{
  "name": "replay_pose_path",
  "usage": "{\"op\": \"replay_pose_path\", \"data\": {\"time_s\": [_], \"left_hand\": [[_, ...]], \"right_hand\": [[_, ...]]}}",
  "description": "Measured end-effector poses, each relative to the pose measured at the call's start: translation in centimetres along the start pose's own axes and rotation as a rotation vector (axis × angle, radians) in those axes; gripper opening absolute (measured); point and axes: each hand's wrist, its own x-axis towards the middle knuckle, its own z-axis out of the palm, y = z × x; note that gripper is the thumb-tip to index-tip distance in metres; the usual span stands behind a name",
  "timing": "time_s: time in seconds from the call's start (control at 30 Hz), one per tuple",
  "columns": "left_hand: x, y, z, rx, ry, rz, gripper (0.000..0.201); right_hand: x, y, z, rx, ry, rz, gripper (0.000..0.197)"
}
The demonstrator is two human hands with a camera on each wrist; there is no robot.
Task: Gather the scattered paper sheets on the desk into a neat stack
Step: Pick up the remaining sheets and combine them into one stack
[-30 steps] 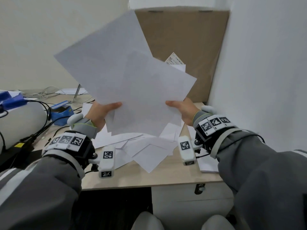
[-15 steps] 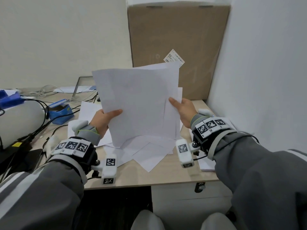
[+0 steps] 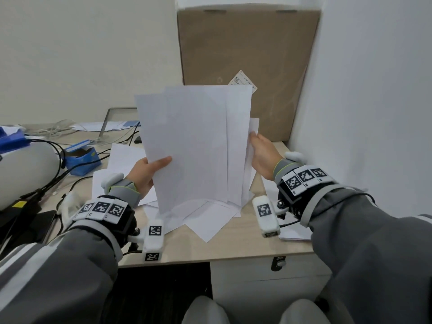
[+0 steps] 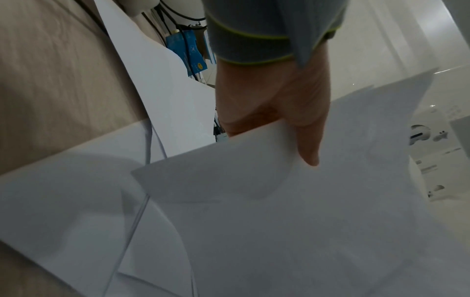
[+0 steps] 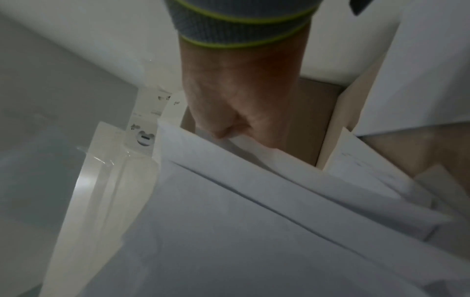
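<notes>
Squared since a second ago, held sheets [image 3: 196, 146] upright, our left hand [image 3: 147, 174] and right hand [image 3: 263, 155] pinching their sides; loose sheets [image 3: 205, 220] still strewn mid-desk [image 3: 233, 251] near its front edge.

head cam: high, fwd-down | wrist cams: close along hands | shared: paper sheets [image 3: 196, 146]
</notes>
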Motion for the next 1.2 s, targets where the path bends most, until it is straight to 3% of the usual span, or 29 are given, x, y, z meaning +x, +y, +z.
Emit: {"op": "replay_pose_path", "data": {"time_s": [0.13,0.23,0.37,0.47,0.63,0.77,0.87,0.97,1.07,1.2], "left_hand": [[-0.6,-0.3,0.5,-0.017,-0.053,-0.006,0.046],[-0.7,-1.0,0.6,-0.023,-0.053,-0.019,0.048],[-1.2,-2.5,1.0,0.022,-0.039,-0.085,0.044],[-1.5,-3.5,1.5,0.061,-0.057,-0.135,0.053],[-1.8,-3.7,2.3,0.059,-0.114,-0.199,0.046],[-1.8,-4.2,2.4,0.126,-0.139,-0.249,0.057],[-1.8,-4.3,2.3,0.139,-0.137,-0.322,0.040],[-1.0,-4.8,0.7,0.131,-0.088,-0.424,0.034],[-0.4,-5.8,-1.2,0.138,0.060,-0.490,0.038],[0.2,-7.6,-2.4,0.147,0.172,-0.569,0.037]], "right_hand": [[0.6,0.1,1.1,0.018,0.057,-0.036,0.041],[0.5,-0.1,1.3,0.017,0.122,-0.080,0.021],[0.5,-0.6,1.6,0.140,0.230,-0.079,0.019],[0.5,-1.0,2.1,0.169,0.260,-0.065,0.021],[0.6,-2.1,2.1,0.287,0.376,-0.094,0.028],[0.7,-2.5,1.7,0.277,0.427,-0.067,0.025],[0.6,-3.0,1.3,0.236,0.468,-0.084,0.029],[0.2,-4.0,0.5,0.239,0.556,-0.126,0.033],[-0.4,-4.6,-0.2,0.315,0.621,-0.141,0.028],[-1.2,-4.6,-0.7,0.238,0.520,-0.022,0.043]]}}
